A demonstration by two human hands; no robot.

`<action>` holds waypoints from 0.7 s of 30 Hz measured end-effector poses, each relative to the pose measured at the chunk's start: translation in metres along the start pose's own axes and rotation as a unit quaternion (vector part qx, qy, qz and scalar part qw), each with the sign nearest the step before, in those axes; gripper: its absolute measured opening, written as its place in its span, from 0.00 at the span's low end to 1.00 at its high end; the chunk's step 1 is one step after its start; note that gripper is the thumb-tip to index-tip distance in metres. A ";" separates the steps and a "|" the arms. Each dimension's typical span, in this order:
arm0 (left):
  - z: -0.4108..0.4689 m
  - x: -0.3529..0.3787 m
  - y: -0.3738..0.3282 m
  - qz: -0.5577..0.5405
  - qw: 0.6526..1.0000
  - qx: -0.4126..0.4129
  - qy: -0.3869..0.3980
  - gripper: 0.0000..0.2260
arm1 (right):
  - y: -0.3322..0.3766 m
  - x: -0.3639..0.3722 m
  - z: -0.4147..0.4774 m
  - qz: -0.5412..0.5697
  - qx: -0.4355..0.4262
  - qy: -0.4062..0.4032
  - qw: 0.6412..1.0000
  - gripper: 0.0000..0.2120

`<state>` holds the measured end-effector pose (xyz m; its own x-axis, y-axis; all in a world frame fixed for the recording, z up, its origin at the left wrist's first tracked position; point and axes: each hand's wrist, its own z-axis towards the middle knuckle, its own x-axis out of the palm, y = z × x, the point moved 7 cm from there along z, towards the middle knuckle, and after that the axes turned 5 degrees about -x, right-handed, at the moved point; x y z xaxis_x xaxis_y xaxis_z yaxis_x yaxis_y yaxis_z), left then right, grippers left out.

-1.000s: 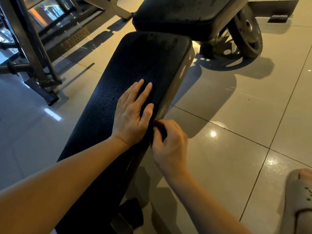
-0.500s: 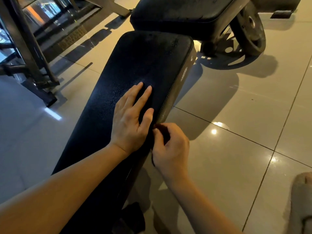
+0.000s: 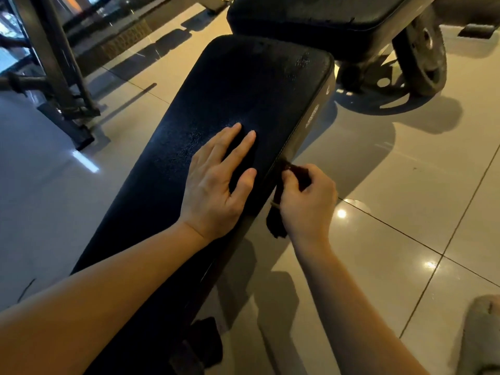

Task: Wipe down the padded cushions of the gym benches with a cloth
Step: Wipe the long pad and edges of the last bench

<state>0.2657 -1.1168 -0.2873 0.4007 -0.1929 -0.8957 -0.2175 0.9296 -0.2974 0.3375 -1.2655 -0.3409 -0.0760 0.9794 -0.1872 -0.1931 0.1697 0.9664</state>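
Observation:
A long black padded bench cushion (image 3: 232,85) runs from the bottom left up to the middle of the view. My left hand (image 3: 216,185) lies flat on its top, fingers spread and holding nothing. My right hand (image 3: 305,207) is closed on a dark cloth (image 3: 276,220) and presses it against the cushion's right side edge. Part of the cloth hangs below my fist. A second black seat cushion (image 3: 311,14) sits just beyond the far end of the long one.
A weight plate (image 3: 422,50) stands on edge behind the seat cushion at upper right. A dark metal rack frame (image 3: 56,66) stands at upper left. Glossy tiled floor (image 3: 405,171) lies to the right. My sandalled foot (image 3: 481,334) shows at the bottom right corner.
My right hand with the cloth has slid a little farther along the cushion's side edge, and more cloth now hangs below it. My left hand stays flat on top.

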 end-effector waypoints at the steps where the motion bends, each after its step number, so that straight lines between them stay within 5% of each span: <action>1: -0.001 0.000 0.001 0.003 1.000 -0.001 -0.002 0.25 | -0.002 0.000 0.005 0.003 -0.001 -0.002 1.000 0.06; 5: 0.000 0.000 0.002 -0.013 1.000 -0.002 0.003 0.26 | 0.026 0.009 -0.037 0.031 -0.027 0.043 0.998 0.05; 21: -0.003 0.000 0.000 -0.003 1.000 -0.012 0.009 0.26 | 0.012 0.000 -0.009 0.035 -0.017 0.005 0.999 0.06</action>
<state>0.2632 -1.1178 -0.2879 0.3857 -0.2038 -0.8998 -0.2368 0.9208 -0.3101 0.3260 -1.2640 -0.3307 -0.1003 0.9876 -0.1204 -0.2202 0.0960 0.9707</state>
